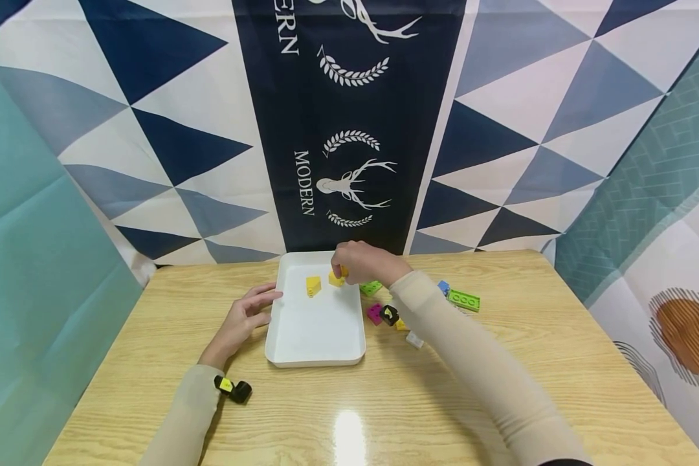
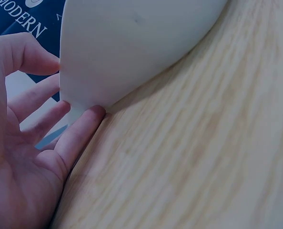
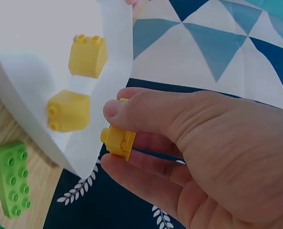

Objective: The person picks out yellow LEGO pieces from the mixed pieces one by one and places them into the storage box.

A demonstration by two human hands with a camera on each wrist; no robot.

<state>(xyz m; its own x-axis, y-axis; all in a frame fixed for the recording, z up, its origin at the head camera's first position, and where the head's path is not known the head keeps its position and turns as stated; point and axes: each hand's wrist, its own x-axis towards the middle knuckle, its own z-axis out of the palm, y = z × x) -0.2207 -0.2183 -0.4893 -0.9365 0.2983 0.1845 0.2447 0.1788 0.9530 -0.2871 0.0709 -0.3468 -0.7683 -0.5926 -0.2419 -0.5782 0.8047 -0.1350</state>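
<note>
My right hand (image 1: 368, 262) is above the far right part of a white tray (image 1: 316, 336). Between its thumb and fingers it pinches a small yellow toy brick (image 3: 116, 140), partly covered by the thumb. Two yellow sloped bricks lie in the tray: one yellow brick (image 1: 313, 285) towards the middle, another yellow brick (image 1: 334, 279) below the right hand. On the tray's left side my left hand (image 1: 246, 320) touches the outer wall with its fingertips. The left wrist view shows those fingers (image 2: 77, 131) spread along the tray wall (image 2: 127, 43), the lowest resting near the wood.
Right of the tray lie loose bricks on the wooden table (image 1: 472, 388): a green brick (image 1: 371, 287), a magenta brick (image 1: 375, 314), a white brick (image 1: 415, 340), a blue brick (image 1: 443, 287) and a long lime brick (image 1: 464, 300). My right sleeve partly covers this group. A patterned cloth (image 1: 204, 194) hangs behind.
</note>
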